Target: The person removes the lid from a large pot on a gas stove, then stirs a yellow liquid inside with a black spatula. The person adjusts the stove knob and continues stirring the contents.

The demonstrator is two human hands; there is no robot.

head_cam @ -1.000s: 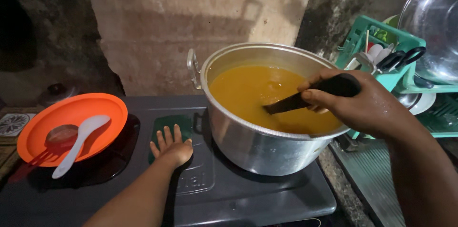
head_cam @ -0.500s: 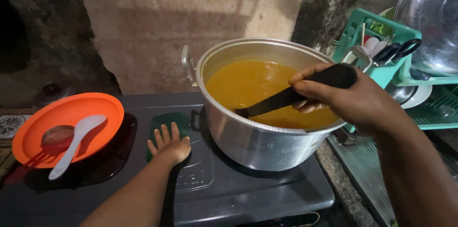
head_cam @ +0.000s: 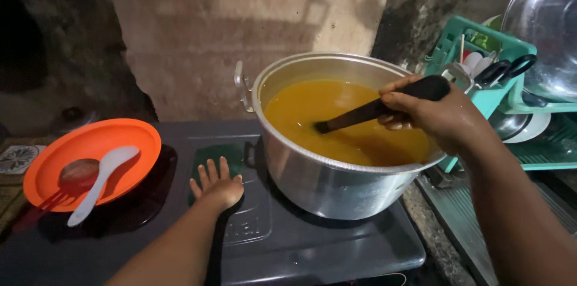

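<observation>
On the dark stovetop [head_cam: 336, 250] nearest the viewer, the left hand [head_cam: 217, 185] lies flat, palm down, fingers slightly spread, just beside the big metal pot [head_cam: 324, 184], where it lay a second ago. Beyond it, the right hand [head_cam: 439, 118] grips a dark ladle [head_cam: 354, 116], fingers curled tight around the handle. The ladle's tip has swung leftward through the orange soup [head_cam: 324, 112], so stirring appears under way. An orange plate [head_cam: 129, 142] sits far left.

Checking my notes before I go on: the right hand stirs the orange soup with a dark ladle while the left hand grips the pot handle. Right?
Not quite. In the head view the left hand lies flat on the stovetop, clear of the pot. The rest holds.
</observation>
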